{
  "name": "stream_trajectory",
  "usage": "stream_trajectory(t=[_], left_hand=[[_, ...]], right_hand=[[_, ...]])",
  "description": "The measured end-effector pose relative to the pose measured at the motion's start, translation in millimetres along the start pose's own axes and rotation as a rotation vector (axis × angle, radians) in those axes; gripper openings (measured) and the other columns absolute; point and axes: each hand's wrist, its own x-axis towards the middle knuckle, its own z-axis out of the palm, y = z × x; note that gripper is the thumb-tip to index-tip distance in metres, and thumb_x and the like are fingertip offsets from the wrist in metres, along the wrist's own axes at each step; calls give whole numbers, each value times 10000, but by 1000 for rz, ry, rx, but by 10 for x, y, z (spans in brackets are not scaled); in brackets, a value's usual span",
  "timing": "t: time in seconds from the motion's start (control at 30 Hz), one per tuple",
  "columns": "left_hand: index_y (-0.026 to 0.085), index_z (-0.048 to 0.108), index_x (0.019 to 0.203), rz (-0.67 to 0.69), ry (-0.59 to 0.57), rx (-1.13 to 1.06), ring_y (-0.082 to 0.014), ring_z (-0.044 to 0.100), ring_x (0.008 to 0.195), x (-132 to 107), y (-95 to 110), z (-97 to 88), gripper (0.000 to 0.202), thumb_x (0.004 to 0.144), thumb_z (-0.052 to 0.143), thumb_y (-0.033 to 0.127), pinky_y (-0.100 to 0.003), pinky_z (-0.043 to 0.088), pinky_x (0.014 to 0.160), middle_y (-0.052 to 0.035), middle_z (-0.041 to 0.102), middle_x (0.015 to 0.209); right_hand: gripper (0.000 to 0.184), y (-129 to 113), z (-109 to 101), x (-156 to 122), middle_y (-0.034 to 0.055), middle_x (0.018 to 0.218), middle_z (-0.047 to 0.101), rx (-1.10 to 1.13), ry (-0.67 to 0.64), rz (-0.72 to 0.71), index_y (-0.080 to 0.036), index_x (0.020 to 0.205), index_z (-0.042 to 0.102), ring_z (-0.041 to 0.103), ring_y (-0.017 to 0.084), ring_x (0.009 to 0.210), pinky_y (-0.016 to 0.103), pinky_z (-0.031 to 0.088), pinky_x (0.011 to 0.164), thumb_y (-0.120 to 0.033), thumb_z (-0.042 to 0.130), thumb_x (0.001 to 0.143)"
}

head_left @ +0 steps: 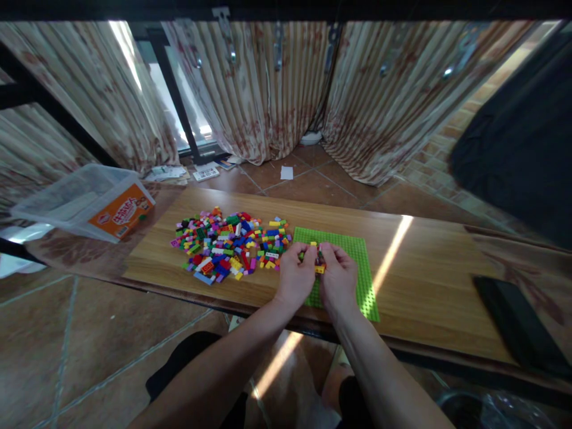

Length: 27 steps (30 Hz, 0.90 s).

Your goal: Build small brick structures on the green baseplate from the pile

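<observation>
Over the green baseplate (pixel 365 271), my left hand (pixel 297 275) and my right hand (pixel 340 276) are close together with their fingers closed. Between the fingertips is a small built piece of toy bricks (pixel 319 269) with yellow parts showing. The fingers cover much of it, and I cannot tell whether it touches the baseplate. Just left of my left hand spreads a large heap of mixed-colour toy bricks (pixel 232 244) on the wooden board.
A clear plastic box (pixel 80 199) with an orange label stands at the table's left end. At the right end lies a long black object (pixel 518 316). The wooden tabletop (pixel 429 274) has a bright sun stripe across it. Patterned curtains (pixel 286 89) hang beyond.
</observation>
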Motion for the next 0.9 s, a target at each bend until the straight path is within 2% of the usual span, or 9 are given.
stream_trajectory(t=[0.17,0.3,0.47,0.53,0.7,0.8,0.9], left_hand=[[176,510,709,-109,-22,-195,-66,386,456,13,100,-23,249,845,542,382,-197,327,450,48,478,584],[181,513,735,-43,-36,-114,-62,363,432,68,183,-127,250,856,541,398,-196,297,427,58,468,572],[176,536,700,195,18,131,-89,449,557,172,236,-269,241,875,527,341,-203,364,546,36,499,600],[179,548,711,251,24,186,-98,474,601,202,246,-306,224,879,524,325,-205,381,593,30,521,627],[189,553,737,285,9,238,-115,511,653,226,228,-332,202,887,508,316,-212,397,636,19,550,651],[190,551,746,281,58,266,-122,530,669,222,197,-322,199,893,497,312,-219,397,649,12,564,667],[189,551,761,261,115,322,-132,549,676,223,172,-316,189,896,492,306,-229,397,652,1,585,685]], right_hand=[[166,-152,6,-9,-56,588,501,178,-123,292,-183,650,555,354,43,434,162,193,335,-307,663,671],[127,-259,-17,-37,-47,631,513,249,-248,400,-173,653,549,276,24,414,155,160,322,-273,627,659],[269,-272,7,-161,-72,547,452,58,-333,336,-176,660,577,284,29,401,163,140,327,-406,713,689],[329,-262,18,-197,-75,528,453,-2,-384,334,-176,639,569,261,26,394,169,135,333,-453,744,670],[303,-220,17,-186,-84,516,459,-39,-401,323,-182,697,613,239,28,394,184,146,352,-416,791,621],[259,-162,-1,-158,-87,482,430,-109,-375,181,-192,727,640,274,48,411,198,198,378,-406,768,656],[228,-100,-12,-148,-64,502,473,-220,-351,40,-197,729,659,350,73,456,213,267,418,-406,742,688]])
